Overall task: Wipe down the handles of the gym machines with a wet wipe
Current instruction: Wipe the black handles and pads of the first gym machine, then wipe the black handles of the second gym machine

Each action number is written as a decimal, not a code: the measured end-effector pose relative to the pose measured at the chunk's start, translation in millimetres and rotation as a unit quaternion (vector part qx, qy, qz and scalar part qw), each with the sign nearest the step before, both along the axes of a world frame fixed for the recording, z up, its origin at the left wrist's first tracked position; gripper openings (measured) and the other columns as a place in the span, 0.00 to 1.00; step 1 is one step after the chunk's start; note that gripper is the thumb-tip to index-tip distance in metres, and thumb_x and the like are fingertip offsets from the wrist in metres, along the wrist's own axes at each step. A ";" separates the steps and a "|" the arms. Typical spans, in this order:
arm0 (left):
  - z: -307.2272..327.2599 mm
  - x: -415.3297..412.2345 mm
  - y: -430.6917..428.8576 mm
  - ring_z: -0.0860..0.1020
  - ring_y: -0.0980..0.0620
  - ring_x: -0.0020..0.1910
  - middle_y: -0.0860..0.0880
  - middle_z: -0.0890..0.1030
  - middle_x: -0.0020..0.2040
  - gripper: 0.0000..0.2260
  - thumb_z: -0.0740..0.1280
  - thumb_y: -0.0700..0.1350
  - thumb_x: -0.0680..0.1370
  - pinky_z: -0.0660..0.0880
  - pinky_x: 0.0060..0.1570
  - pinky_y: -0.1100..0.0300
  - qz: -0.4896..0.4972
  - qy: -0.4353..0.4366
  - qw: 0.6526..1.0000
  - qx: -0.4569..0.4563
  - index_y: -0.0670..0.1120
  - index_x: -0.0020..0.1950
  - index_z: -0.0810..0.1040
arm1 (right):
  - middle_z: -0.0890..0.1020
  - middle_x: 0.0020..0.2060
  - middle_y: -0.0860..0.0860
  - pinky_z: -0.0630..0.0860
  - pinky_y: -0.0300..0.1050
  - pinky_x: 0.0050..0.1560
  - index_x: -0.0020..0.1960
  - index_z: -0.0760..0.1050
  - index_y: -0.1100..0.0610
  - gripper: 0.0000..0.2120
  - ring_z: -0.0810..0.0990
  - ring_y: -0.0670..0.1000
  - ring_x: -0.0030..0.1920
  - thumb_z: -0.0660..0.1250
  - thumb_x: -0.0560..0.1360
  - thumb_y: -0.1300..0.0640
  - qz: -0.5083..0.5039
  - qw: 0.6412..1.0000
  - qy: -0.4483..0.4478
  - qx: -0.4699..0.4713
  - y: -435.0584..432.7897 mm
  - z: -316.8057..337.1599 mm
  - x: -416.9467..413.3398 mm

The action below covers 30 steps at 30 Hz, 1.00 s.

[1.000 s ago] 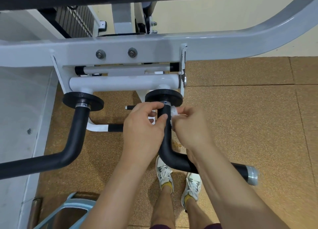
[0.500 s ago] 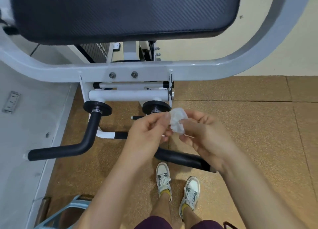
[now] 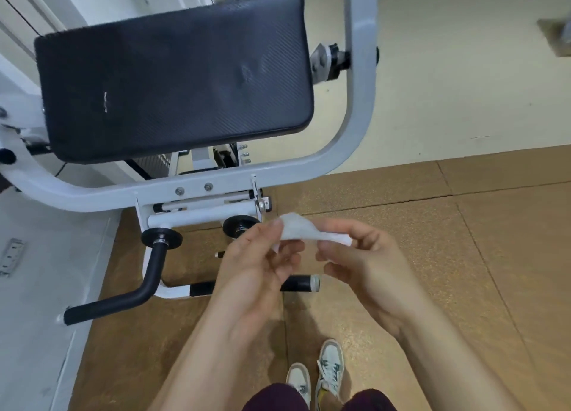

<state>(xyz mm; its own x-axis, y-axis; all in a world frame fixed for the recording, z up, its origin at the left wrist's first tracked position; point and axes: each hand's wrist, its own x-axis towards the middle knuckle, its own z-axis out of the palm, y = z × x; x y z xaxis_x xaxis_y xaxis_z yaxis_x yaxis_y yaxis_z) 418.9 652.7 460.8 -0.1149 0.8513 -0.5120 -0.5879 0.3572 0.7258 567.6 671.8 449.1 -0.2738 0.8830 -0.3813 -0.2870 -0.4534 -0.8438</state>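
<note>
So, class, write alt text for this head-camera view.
A person's left hand and right hand pinch opposite ends of a white wet wipe, held clear of the gym machine's black handles. Beyond them is a black pad on a white frame.

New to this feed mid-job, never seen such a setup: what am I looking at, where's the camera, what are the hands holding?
There is one current view, from a camera worn on a person's head, looking forward and down. No robot: the left hand and right hand are bare, and each pinches one end of a small white wet wipe, spread between them in the air. Beyond them stands a white metal-tube frame carrying a black padded cushion. Under it hang two black bent handles: the left handle is in full sight, the right handle mostly hidden behind the left hand. The floor is brown speckled matting.
</note>
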 end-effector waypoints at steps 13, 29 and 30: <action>29.0 57.2 -5.4 0.68 0.54 0.23 0.49 0.72 0.25 0.07 0.64 0.41 0.79 0.70 0.30 0.60 -0.259 0.265 0.925 0.086 0.49 0.49 0.82 | 0.83 0.40 0.52 0.76 0.42 0.40 0.43 0.82 0.58 0.06 0.79 0.47 0.41 0.68 0.72 0.67 -0.214 0.971 -0.076 0.080 -70.4 50.0 82.7; 39.9 405.5 25.5 0.79 0.45 0.38 0.38 0.81 0.41 0.10 0.72 0.43 0.72 0.76 0.39 0.54 -0.457 0.045 0.877 0.140 0.39 0.45 0.75 | 0.80 0.35 0.54 0.75 0.39 0.31 0.61 0.74 0.51 0.24 0.76 0.50 0.32 0.71 0.69 0.69 -0.326 0.941 -0.064 0.063 -64.0 72.4 386.6; 40.4 428.7 29.5 0.79 0.44 0.39 0.38 0.80 0.41 0.08 0.72 0.42 0.72 0.76 0.40 0.53 -0.437 0.005 0.892 0.112 0.42 0.44 0.74 | 0.79 0.34 0.55 0.75 0.39 0.32 0.63 0.73 0.49 0.28 0.75 0.50 0.31 0.71 0.67 0.69 -0.325 0.943 -0.038 0.061 -61.0 74.7 410.6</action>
